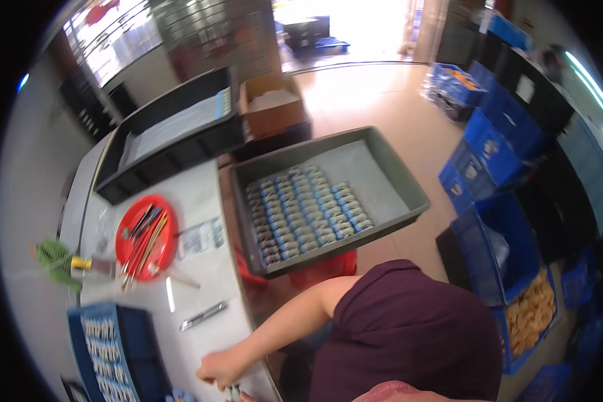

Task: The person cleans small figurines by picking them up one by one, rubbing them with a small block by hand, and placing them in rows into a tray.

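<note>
At the bottom edge, over the white table, my right hand has its fingers curled closed. A small pale, greenish piece shows at its fingertips, too small and blurred to name. Only a bit of my left hand enters at the bottom edge, touching or very near that piece; its fingers are mostly cut off. A silver-and-black cutter-like tool lies on the table beyond my right hand. To the left, a blue bin holds rows of small pale parts.
A red plate holds brushes and pens near a green plant-like object. A grey tray with rows of small parts stands beside the table. Beyond are a black tray, a cardboard box and blue bins at right.
</note>
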A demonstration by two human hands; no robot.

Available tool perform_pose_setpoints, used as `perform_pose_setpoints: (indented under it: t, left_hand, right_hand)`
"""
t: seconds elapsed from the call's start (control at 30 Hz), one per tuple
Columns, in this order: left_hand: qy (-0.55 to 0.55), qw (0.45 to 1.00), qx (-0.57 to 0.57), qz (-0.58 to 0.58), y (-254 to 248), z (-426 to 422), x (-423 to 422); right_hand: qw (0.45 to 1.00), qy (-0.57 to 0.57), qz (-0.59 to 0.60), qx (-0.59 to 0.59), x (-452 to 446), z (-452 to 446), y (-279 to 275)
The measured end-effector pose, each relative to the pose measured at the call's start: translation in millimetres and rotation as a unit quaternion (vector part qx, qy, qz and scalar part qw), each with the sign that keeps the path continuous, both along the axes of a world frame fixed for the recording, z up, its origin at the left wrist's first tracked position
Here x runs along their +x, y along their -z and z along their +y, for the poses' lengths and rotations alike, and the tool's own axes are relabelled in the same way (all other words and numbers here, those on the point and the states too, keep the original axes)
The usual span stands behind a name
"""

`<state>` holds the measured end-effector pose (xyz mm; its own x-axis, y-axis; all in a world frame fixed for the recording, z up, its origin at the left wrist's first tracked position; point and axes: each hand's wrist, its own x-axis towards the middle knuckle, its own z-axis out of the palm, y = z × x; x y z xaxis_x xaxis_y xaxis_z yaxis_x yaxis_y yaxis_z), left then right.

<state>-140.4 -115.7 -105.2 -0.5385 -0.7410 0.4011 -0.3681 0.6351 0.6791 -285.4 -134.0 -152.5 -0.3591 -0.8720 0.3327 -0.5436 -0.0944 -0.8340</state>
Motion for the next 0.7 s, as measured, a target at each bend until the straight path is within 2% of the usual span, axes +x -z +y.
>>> perform_pose_setpoints:
  t: [0.03, 0.07, 0.1, 0.17, 0.2, 0.23, 0.3, 0.33, 0.37, 0.53, 0.63, 0.7]
  left_hand:
    - [-0.027, 0.992, 0.109, -0.064, -5, -2, 7]
    - [-0.001, 0.986, 0.096, 0.138, 54, -30, 17]
    - [-0.004, 0.99, 0.09, 0.106, 44, -22, 19]
    - [0.047, 0.983, 0.111, 0.137, 46, -24, 18]
    - [0.087, 0.974, 0.125, 0.168, 43, -26, 14]
    - [0.091, 0.984, 0.068, 0.14, 35, -27, 14]
    - [0.091, 0.984, 0.082, 0.13, 36, -31, 17]
    - [0.108, 0.982, 0.098, 0.122, 38, -32, 18]
    - [0.079, 0.985, 0.098, 0.117, 39, -32, 20]
    - [0.122, 0.96, 0.169, 0.187, 37, -33, 18]
    - [0.136, 0.963, 0.121, 0.2, 42, -30, 16]
    - [0.142, 0.973, 0.092, 0.158, 49, -26, 18]
  right_hand:
    - [0.998, 0.015, 0.032, -0.056, 2, 4, 2]
    - [0.993, 0.018, 0.021, -0.117, 0, 12, -4]
    - [0.988, 0.028, 0.024, -0.152, -3, 17, -6]
    - [0.997, 0.023, -0.015, -0.076, -10, 40, -26]
    - [0.989, 0.0, -0.148, -0.025, -12, 47, -33]
    - [0.987, 0.008, -0.16, -0.013, -10, 53, -33]
    - [0.976, -0.005, -0.21, 0.063, -10, 63, -39]
    - [0.965, -0.017, -0.254, 0.059, -10, 66, -34]
    - [0.953, -0.027, -0.294, 0.064, -7, 67, -34]
    - [0.969, -0.09, -0.205, 0.101, 5, 66, -41]
    - [0.984, -0.116, -0.132, 0.033, 0, 72, -36]
    - [0.983, -0.151, -0.085, 0.053, -5, 87, -44]
